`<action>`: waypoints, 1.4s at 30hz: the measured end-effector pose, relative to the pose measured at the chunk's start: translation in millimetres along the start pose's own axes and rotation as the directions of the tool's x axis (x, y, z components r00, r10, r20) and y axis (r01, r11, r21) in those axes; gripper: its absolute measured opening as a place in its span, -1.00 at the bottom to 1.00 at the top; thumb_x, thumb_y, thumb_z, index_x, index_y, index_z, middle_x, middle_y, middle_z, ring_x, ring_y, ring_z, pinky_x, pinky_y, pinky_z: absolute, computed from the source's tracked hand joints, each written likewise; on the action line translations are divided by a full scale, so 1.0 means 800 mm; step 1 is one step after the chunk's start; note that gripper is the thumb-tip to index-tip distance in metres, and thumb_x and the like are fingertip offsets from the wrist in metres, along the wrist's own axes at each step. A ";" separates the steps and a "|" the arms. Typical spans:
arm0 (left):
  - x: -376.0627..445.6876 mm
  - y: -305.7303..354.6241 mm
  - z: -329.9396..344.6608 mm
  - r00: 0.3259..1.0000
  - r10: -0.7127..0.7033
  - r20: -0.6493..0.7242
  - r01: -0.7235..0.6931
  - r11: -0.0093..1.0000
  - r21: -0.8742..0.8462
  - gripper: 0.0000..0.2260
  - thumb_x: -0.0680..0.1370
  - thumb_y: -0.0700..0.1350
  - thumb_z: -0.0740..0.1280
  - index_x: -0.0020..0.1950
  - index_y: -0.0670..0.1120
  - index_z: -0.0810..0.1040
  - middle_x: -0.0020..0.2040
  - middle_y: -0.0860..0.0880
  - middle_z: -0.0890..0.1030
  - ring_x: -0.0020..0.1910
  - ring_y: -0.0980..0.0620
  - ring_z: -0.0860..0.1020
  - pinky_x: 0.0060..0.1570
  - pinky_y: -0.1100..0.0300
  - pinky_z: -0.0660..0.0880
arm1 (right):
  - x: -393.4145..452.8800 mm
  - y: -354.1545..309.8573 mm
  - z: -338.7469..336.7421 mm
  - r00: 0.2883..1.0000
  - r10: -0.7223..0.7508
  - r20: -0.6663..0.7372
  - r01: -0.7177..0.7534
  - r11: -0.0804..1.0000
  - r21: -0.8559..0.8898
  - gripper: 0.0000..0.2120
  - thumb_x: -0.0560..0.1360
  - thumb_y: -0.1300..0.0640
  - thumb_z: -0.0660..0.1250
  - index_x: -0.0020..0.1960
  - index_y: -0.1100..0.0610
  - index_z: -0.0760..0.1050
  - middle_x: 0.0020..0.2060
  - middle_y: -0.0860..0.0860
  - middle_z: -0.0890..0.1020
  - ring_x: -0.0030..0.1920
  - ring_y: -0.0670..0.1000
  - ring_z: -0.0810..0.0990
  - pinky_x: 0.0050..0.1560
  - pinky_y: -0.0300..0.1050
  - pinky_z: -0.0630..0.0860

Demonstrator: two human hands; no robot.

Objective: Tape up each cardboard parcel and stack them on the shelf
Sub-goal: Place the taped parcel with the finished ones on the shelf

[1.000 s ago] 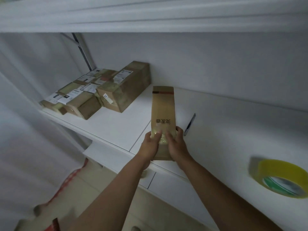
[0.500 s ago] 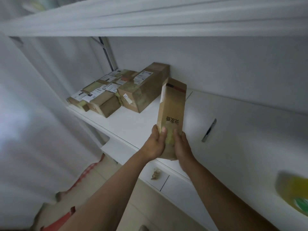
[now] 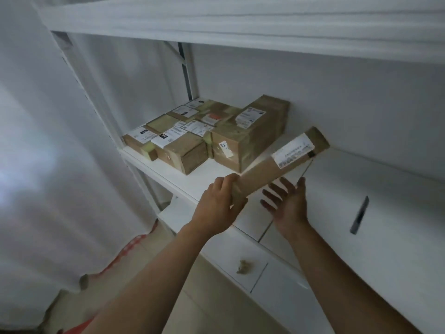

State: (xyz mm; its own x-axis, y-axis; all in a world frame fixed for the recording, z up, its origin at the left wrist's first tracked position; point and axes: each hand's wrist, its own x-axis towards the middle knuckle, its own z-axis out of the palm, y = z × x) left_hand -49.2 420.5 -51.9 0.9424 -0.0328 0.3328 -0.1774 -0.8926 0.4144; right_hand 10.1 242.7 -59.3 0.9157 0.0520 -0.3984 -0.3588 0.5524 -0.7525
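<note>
The left hand (image 3: pixel 218 208) grips the near end of the long parcel (image 3: pixel 279 165), fingers curled round it, and tilts its far end toward one o'clock, probably to lay it on the shelf (image 3: pixel 192 179) just right of the stacked parcels (image 3: pixel 207 133). The right hand (image 3: pixel 287 203) hovers just under it, fingers spread, holding nothing, likely ready to steady it. Half a second ago both hands clasped the parcel upright; now it leans over, label up, and the right hand has let go.
</note>
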 end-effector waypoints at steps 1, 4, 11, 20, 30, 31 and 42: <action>0.000 -0.020 0.000 0.998 0.052 -0.033 -0.049 0.996 0.078 -0.52 0.58 0.12 0.32 0.43 0.00 0.30 0.23 -0.06 0.47 0.07 -0.07 0.49 0.08 0.07 0.46 | 0.008 -0.002 0.002 1.000 -0.006 -0.026 0.008 0.996 0.084 -0.42 0.60 -0.35 0.00 0.30 0.02 0.51 0.22 0.14 0.59 0.21 0.19 0.57 0.24 0.21 0.49; 0.000 -0.067 0.008 0.991 0.115 -0.071 -0.101 0.979 0.177 -0.52 0.53 0.04 0.38 0.39 0.03 0.30 0.26 -0.09 0.47 0.23 -0.14 0.46 0.23 -0.10 0.45 | 0.018 -0.009 0.005 0.997 -0.025 -0.068 0.038 0.981 0.193 -0.34 0.55 -0.41 0.01 0.24 0.03 0.61 0.18 0.15 0.65 0.20 0.21 0.59 0.19 0.18 0.53; 0.003 -0.140 0.044 0.995 0.094 -0.014 -0.088 0.965 0.247 -0.45 0.46 0.00 0.47 0.40 0.04 0.36 0.27 -0.13 0.49 0.21 -0.19 0.47 0.15 -0.11 0.46 | 0.014 0.008 0.002 0.998 -0.022 -0.062 0.017 0.997 -0.081 -0.54 0.58 -0.14 0.19 0.30 0.13 0.55 0.19 0.19 0.65 0.21 0.22 0.60 0.22 0.20 0.54; 0.016 -0.161 0.054 0.974 0.226 -0.021 -0.220 0.964 0.151 -0.42 0.39 0.07 0.52 0.34 0.03 0.40 0.19 -0.09 0.57 0.15 -0.14 0.53 0.08 -0.05 0.47 | -0.014 0.027 0.001 0.956 -0.173 -0.236 0.127 0.972 -0.199 -0.69 0.63 -0.11 0.19 0.13 0.06 0.60 0.02 0.08 0.70 0.02 0.04 0.65 -0.15 -0.11 0.55; 0.044 -0.160 0.030 0.940 0.287 -0.186 -0.264 0.954 0.140 -0.45 0.31 0.01 0.61 0.26 0.01 0.57 0.16 -0.11 0.58 0.13 -0.17 0.55 0.05 -0.05 0.48 | -0.021 0.003 0.020 0.952 -0.254 -0.169 0.243 0.966 -0.086 -0.68 0.59 -0.18 0.21 -0.02 -0.02 0.66 0.09 0.09 0.66 0.11 0.16 0.62 0.12 0.03 0.51; 0.044 -0.159 0.029 0.934 0.298 -0.199 -0.266 0.948 0.173 -0.47 0.32 0.05 0.60 0.25 0.01 0.59 0.12 -0.11 0.59 0.07 -0.17 0.55 0.00 -0.02 0.47 | -0.020 0.005 0.021 0.949 -0.254 -0.187 0.238 0.965 -0.105 -0.72 0.57 -0.16 0.26 0.09 -0.01 0.60 0.10 0.07 0.65 0.07 0.15 0.64 0.03 0.01 0.55; 0.043 -0.135 0.009 0.959 0.283 0.031 -0.282 0.928 0.243 -0.41 0.42 0.44 0.24 0.32 0.14 0.50 0.19 0.00 0.57 0.15 -0.10 0.57 0.16 -0.09 0.42 | 0.003 0.028 0.002 0.858 -0.290 -0.425 0.186 0.945 -0.268 -0.56 0.45 0.07 0.33 0.29 0.19 0.46 0.00 0.16 0.68 -0.13 0.08 0.64 -0.27 -0.09 0.54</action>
State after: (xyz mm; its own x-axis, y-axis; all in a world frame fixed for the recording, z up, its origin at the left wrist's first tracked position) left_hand 4.4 512.5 -91.5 0.8620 -0.2980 0.4101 -0.3615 -0.9285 0.0852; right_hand 4.0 256.5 -76.5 0.8125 -0.4688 -0.3465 -0.2169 0.3086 -0.9261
